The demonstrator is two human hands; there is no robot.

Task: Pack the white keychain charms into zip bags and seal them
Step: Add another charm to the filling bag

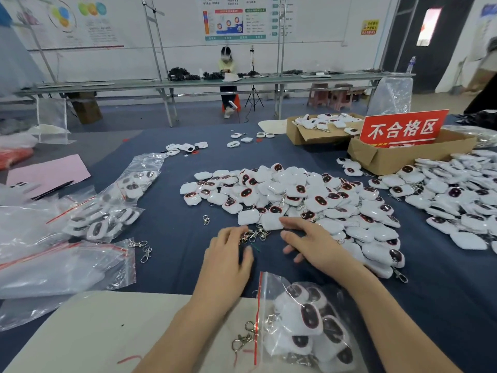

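A big heap of white keychain charms [295,195] with dark oval faces lies mid-table on the dark blue cloth [174,265]. My left hand [228,254] lies palm down at the heap's near edge, fingertips at a cluster of metal clasps [254,235]. My right hand [306,243] reaches in beside it, fingers stretched, tips touching a face-down white charm [271,221]. Neither hand plainly grips anything. A filled zip bag [304,327] with a red seal strip lies just below my right forearm, clasps sticking out of its mouth.
More filled zip bags [107,211] and empty bags [53,267] lie at the left. A second charm pile [462,200] fills the right. Cardboard boxes [382,157] with a red sign [400,129] stand behind it. Loose clasps [145,250] lie on the cloth. A person sits at a far bench.
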